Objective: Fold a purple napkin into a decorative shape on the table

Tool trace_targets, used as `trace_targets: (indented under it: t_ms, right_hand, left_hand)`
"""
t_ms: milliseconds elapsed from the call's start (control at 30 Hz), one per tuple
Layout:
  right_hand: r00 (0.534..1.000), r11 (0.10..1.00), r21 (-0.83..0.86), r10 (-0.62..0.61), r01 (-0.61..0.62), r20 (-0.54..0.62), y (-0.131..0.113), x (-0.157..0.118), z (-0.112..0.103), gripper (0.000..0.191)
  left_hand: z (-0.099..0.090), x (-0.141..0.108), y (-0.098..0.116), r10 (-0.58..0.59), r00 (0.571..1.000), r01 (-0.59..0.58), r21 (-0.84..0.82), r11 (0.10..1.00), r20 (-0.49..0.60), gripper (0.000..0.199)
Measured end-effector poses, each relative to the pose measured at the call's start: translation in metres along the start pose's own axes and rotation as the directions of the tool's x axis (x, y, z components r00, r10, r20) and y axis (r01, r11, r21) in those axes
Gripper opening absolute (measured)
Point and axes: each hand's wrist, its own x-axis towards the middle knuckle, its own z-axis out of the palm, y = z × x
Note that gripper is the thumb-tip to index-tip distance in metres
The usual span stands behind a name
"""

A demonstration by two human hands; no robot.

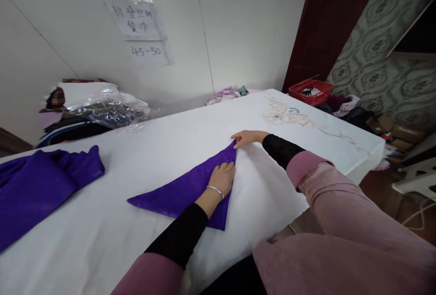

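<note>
A purple cloth napkin [190, 183], folded into a triangle, lies on the white tablecloth [272, 195] in front of me. My left hand [222, 177], with a bracelet at the wrist, rests flat on the napkin near its right edge, fingers stretched out. At the upper corner, my right hand [245, 138] pinches the tip of the fabric between thumb and fingers. More purple fabric [44, 186] lies loosely heaped at the left of the table.
Clothes and a clear plastic bag [112, 106] are piled against the wall at back left. Pinkish fabric [225, 95] lies along the far edge. A red basket [310, 91] stands beyond the right side, near cardboard boxes [407, 133]. A handwritten sign [138, 27] hangs on the wall.
</note>
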Motion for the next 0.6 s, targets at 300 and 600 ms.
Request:
trace_targets:
  t_ms: [300, 600]
  right_hand:
    - [0.894, 0.996, -0.048, 0.042, -0.071, -0.446, -0.01, -0.038, 0.027, 0.044]
    - [0.869, 0.992, -0.109, -0.108, 0.063, -0.483, -0.032, -0.057, 0.085, 0.011]
  left_hand:
    - [0.001, 0.0, 0.001, -0.008, 1.0, 0.008, -0.004, 1.0, -0.013, 0.038]
    - [0.001, 0.0, 0.001, -0.023, 0.999, 0.022, -0.018, 1.0, -0.036, 0.039]
